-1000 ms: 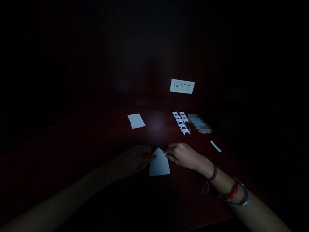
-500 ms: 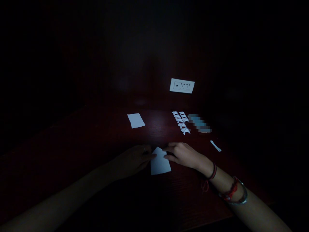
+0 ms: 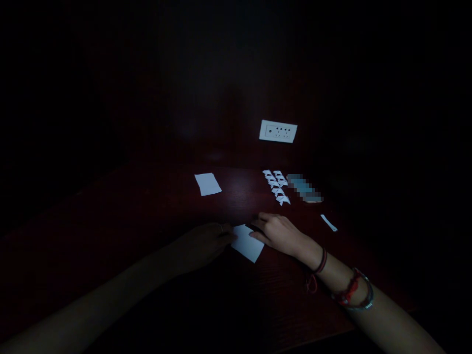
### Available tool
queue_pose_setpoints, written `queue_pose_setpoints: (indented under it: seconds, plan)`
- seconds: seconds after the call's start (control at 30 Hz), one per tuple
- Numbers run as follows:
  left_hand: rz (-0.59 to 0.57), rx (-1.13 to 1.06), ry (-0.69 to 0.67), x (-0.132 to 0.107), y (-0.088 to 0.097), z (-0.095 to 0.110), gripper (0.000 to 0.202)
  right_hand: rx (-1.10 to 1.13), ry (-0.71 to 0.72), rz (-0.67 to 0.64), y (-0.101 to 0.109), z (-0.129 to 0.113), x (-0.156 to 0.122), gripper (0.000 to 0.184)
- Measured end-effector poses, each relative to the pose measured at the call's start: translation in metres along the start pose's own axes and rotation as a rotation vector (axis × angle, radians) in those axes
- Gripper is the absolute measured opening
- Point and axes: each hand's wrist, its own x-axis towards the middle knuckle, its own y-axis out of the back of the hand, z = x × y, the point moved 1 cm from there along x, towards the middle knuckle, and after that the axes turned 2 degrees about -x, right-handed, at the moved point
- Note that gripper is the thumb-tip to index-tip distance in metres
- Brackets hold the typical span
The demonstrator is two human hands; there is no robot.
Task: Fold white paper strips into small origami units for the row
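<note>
A small white sheet of paper (image 3: 248,247) lies on the dark red table in front of me, set at an angle with one corner pointing toward me. My left hand (image 3: 211,242) is in deep shadow, its thumb and fingers closed on the paper's left edge. At the upper right edge, my right hand (image 3: 278,233) has its thumb on the sheet and its fingers curled beyond it. Farther off to the left is a flat stack of white paper (image 3: 208,184). Several folded white paper pieces (image 3: 277,190) stand in two rows at the right.
A phone-like object (image 3: 305,189), blurred by pixelation, lies right of the folded pieces. Nearer me is a narrow white paper strip (image 3: 329,222). On the wall behind is a white power socket (image 3: 278,131). The table's front edge (image 3: 320,339) shows at lower right; the surroundings are very dark.
The sheet between my hands has turned, so its flat near edge has become a corner pointing toward me. My right hand has shifted slightly up; my left hand has barely moved.
</note>
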Motion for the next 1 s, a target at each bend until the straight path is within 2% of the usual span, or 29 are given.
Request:
queue_pose_setpoints:
  seconds: [0.3,0.5,0.6,0.83,0.9,1.0]
  plan:
    - [-0.002,0.038,-0.029,-0.003,-0.003,-0.004,0.035,0.06,-0.082,0.036,-0.005,0.001,0.001,0.039]
    - [0.032,-0.053,-0.036,-0.002,-0.003,-0.008,0.029,0.122,-0.148,0.058,-0.012,0.004,0.005,0.039]
    - [0.059,-0.084,-0.056,-0.003,-0.005,-0.01,0.032,0.169,-0.147,0.069,-0.013,0.006,0.006,0.037]
    - [0.029,-0.096,-0.029,-0.005,-0.006,-0.01,0.036,0.329,-0.126,0.11,-0.015,0.006,0.008,0.024]
    - [0.038,-0.093,-0.023,-0.006,-0.006,-0.01,0.035,0.405,-0.106,0.146,-0.015,0.004,0.008,0.026]
    - [0.035,-0.089,-0.019,-0.006,-0.007,-0.011,0.034,0.478,-0.086,0.207,-0.015,0.002,0.008,0.037]
